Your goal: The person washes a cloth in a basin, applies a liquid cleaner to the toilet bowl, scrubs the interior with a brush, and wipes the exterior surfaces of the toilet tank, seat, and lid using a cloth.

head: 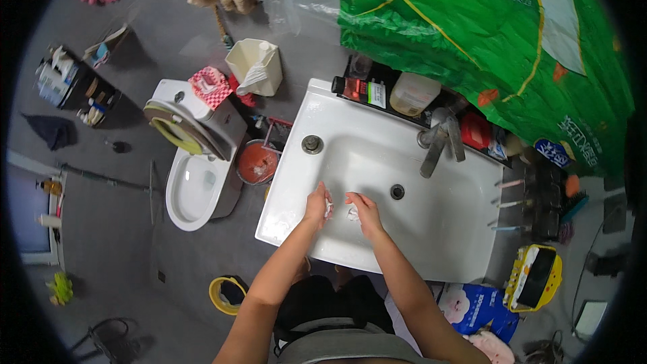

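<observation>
My left hand (317, 206) is over the left part of a white ceramic washbasin (450, 222), palm turned to the right. White foam (329, 209), apparently soap lather, sits on that palm. Facing it a short gap away is my right hand (367, 213), with its fingers loosely bent and more white lather (353, 214) on the palm side. Neither hand grips an object. The round drain (397, 192) lies to the right of my right hand. Beyond it, a metal faucet (433, 154) leans over the bowl; no running water shows.
Behind the basin, a dark shelf carries a bottle (361, 91) and a translucent jug (414, 93). A green plastic sheet (445, 25) hangs above. Leftward are a toilet (194, 189), a waste bin (260, 68) and a bucket (258, 163). Toothbrushes (513, 205) stick out at right.
</observation>
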`<state>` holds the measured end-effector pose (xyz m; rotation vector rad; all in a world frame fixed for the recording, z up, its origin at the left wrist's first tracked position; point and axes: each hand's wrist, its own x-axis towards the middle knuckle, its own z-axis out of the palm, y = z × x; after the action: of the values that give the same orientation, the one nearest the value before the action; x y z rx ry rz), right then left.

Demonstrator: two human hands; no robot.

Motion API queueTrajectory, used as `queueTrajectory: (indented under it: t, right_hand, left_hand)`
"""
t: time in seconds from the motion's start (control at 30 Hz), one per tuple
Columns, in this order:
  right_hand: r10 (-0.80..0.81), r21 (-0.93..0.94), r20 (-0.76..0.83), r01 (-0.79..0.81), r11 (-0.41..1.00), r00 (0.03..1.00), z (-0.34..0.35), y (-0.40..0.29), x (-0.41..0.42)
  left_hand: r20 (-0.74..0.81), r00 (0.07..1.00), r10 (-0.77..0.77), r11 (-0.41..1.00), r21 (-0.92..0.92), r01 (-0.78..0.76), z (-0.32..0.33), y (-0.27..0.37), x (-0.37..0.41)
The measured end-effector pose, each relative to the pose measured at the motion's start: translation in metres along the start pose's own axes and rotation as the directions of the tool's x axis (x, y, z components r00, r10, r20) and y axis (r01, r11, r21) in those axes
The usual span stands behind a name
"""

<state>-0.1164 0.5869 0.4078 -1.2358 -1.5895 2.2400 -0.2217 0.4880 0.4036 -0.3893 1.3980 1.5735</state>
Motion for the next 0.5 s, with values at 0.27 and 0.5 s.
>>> queueTrajectory:
  t: [0.27,0.5]
  right_hand:
    - [-0.226,-0.072,-0.043,0.223,0.972,0.973,0.037,0.021,-0.012]
    - [-0.131,0.098,-0.145,0.146,0.984,0.981,0.076,0.023,-0.002]
  left_hand:
    - [0.376,0.92,0.111,0.981,-0.189,-0.042,-0.009,-0.005,0.016]
    - [0.387,0.898,0.211,0.843,-0.537,0.033,-0.093,0.058,-0.025]
